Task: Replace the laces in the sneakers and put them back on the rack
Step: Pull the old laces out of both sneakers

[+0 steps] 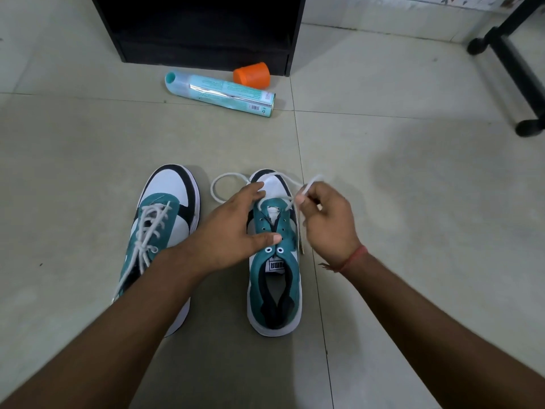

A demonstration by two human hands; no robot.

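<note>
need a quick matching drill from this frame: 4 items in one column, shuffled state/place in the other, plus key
Things:
1. left sneaker
2. right sneaker
3. spray can
4. orange cap

States:
A. lying on its side on the floor tiles
B. fully laced, no hand on it
C. right in front of the black rack, beyond the can
D. most eyelets bare; left hand rests on it, right hand pinches the white lace

Pairs: 1-B, 2-D, 3-A, 4-C

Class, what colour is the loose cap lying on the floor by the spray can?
Orange; the cap shows plainly in the head view, behind the spray can.
</note>
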